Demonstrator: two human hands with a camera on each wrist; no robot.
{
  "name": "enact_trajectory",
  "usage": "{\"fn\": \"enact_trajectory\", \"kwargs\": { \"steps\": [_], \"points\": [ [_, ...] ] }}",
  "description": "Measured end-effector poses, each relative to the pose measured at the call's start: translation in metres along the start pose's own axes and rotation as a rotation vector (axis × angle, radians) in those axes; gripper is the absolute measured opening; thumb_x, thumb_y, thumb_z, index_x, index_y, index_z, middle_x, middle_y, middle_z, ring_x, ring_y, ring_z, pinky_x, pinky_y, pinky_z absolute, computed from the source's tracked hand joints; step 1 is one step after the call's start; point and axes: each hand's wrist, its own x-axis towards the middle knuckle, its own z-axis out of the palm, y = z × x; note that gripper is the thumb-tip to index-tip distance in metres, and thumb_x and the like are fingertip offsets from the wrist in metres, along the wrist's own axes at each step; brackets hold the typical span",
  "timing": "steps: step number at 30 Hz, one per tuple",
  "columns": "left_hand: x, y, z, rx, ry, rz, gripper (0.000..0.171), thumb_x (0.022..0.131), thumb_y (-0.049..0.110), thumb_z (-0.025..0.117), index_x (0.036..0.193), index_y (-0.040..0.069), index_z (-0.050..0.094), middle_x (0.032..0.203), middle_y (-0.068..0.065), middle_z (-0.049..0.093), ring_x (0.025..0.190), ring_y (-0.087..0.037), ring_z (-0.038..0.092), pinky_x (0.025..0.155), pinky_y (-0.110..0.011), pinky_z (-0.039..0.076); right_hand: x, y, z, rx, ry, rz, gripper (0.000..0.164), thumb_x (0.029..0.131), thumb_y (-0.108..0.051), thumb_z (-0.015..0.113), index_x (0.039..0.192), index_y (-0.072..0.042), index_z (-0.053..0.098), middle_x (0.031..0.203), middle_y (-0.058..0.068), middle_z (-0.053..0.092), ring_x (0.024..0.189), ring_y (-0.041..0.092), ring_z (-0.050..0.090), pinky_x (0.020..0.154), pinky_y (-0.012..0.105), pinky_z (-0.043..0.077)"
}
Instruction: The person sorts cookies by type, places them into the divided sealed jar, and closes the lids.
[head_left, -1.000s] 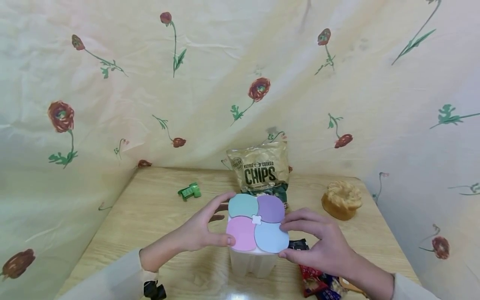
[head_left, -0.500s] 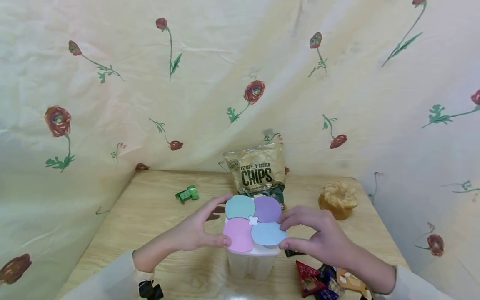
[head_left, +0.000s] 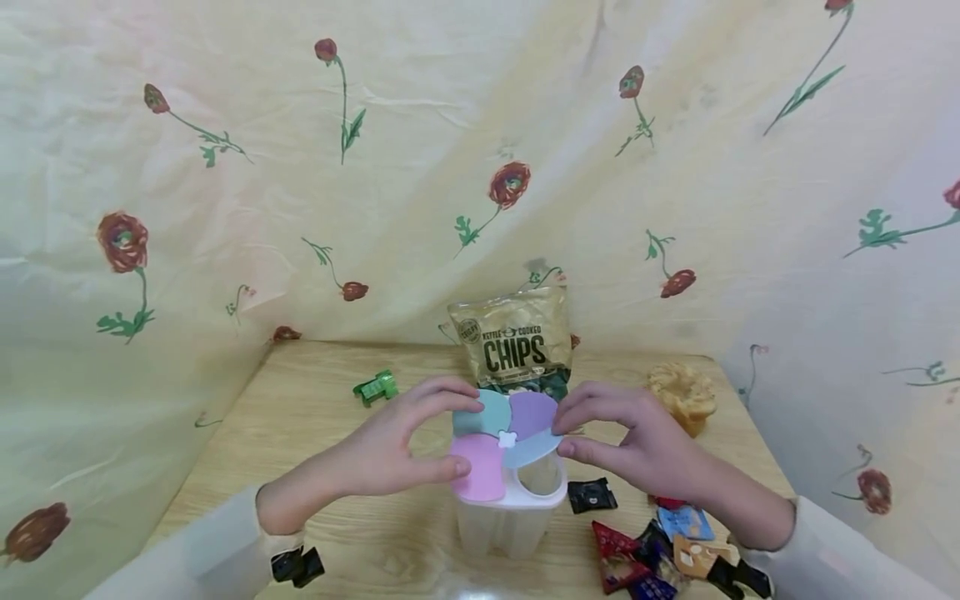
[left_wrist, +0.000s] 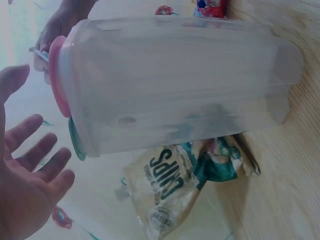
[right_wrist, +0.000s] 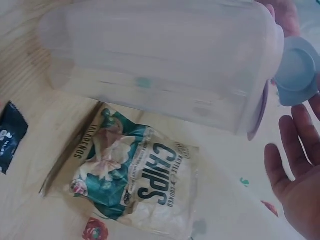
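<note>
A tall translucent container (head_left: 497, 528) stands upright on the table, its white top fitted with teal, purple, pink and blue flaps. My right hand (head_left: 637, 437) pinches the edge of the light-blue flap (head_left: 531, 450), which is tilted up over a round opening. In the right wrist view the blue flap (right_wrist: 296, 70) shows its ringed underside. My left hand (head_left: 393, 442) is at the left side of the top, thumb beside the pink flap (head_left: 478, 468) and fingertips over the teal flap (head_left: 483, 412). The left wrist view shows that hand's fingers spread, clear of the container's wall.
Behind the container stands a chips bag (head_left: 513, 346). A green wrapped sweet (head_left: 377, 387) lies at back left, a ring-shaped bread (head_left: 681, 396) at back right. A black packet (head_left: 592, 495) and several small snack packets, including a red one (head_left: 618, 554), lie front right.
The blue flap has swung up from flat, baring a round opening, as my right hand rose with it. My left fingers have shifted from the container's side to over the teal flap.
</note>
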Motion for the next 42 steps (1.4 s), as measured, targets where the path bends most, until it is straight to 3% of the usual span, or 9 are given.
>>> {"fn": "enact_trajectory", "kwargs": {
  "steps": [4,7,12,21,27,30,35,42],
  "points": [
    [0.007,0.008,0.0,-0.069,0.051,0.043,0.038,0.094,0.028,0.076,0.129,0.015,0.068,0.129,0.004,0.068,0.118,-0.014,0.064,0.1,-0.04,0.054,0.007,0.0,-0.003,0.02,-0.013,0.009,0.026,0.088,-0.007,0.08,0.103,-0.027,0.076,0.105,-0.01,0.074,0.097,0.01,0.07,0.083,0.028,0.057],
    [0.011,0.014,0.001,-0.171,0.06,0.015,0.029,0.095,0.023,0.075,0.123,0.013,0.072,0.116,0.0,0.074,0.102,-0.013,0.069,0.088,-0.034,0.058,0.012,-0.001,-0.004,0.022,-0.02,0.026,0.022,0.089,-0.009,0.08,0.102,-0.027,0.076,0.102,-0.011,0.075,0.094,0.009,0.07,0.082,0.027,0.057],
    [0.019,0.019,0.005,-0.26,0.03,-0.038,0.023,0.095,0.02,0.075,0.116,0.011,0.074,0.105,0.003,0.075,0.093,-0.01,0.069,0.081,-0.031,0.06,0.019,-0.001,-0.006,-0.013,-0.021,0.063,0.02,0.09,-0.015,0.08,0.1,-0.032,0.075,0.099,-0.016,0.074,0.093,0.006,0.07,0.084,0.028,0.057],
    [0.029,0.028,0.012,-0.286,-0.034,-0.068,0.016,0.09,0.015,0.078,0.106,0.014,0.077,0.093,0.008,0.073,0.083,-0.008,0.067,0.075,-0.028,0.059,0.027,-0.001,-0.01,-0.017,-0.053,0.092,0.014,0.092,-0.015,0.078,0.099,-0.027,0.077,0.098,-0.013,0.075,0.092,0.008,0.07,0.087,0.033,0.056],
    [0.031,0.033,0.014,-0.263,-0.055,-0.079,0.011,0.089,0.018,0.08,0.099,0.014,0.078,0.089,0.01,0.073,0.08,-0.006,0.064,0.075,-0.027,0.058,0.029,-0.001,-0.011,0.015,-0.075,0.142,0.012,0.093,-0.017,0.077,0.098,-0.027,0.077,0.095,-0.01,0.074,0.081,0.009,0.066,0.07,0.028,0.056],
    [0.032,0.033,0.014,-0.25,-0.054,-0.078,0.009,0.09,0.016,0.079,0.098,0.013,0.078,0.088,0.01,0.072,0.08,-0.005,0.064,0.074,-0.026,0.058,0.029,-0.001,-0.011,0.021,-0.077,0.149,0.011,0.093,-0.017,0.077,0.099,-0.027,0.077,0.094,-0.008,0.074,0.079,0.009,0.066,0.068,0.027,0.055],
    [0.032,0.033,0.015,-0.233,-0.047,-0.079,0.005,0.09,0.018,0.079,0.094,0.016,0.077,0.085,0.013,0.071,0.078,-0.004,0.063,0.072,-0.026,0.058,0.027,0.001,-0.013,0.052,-0.101,0.126,0.013,0.094,-0.014,0.076,0.104,-0.022,0.077,0.101,-0.007,0.075,0.088,0.011,0.068,0.073,0.029,0.057],
    [0.029,0.032,0.015,-0.226,-0.026,-0.087,0.004,0.089,0.018,0.08,0.092,0.017,0.078,0.084,0.012,0.071,0.078,-0.004,0.064,0.072,-0.026,0.058,0.011,0.015,-0.022,0.056,-0.105,0.129,0.023,0.094,-0.01,0.074,0.111,-0.025,0.075,0.11,-0.007,0.075,0.097,0.011,0.069,0.08,0.03,0.058]
  ]
}}
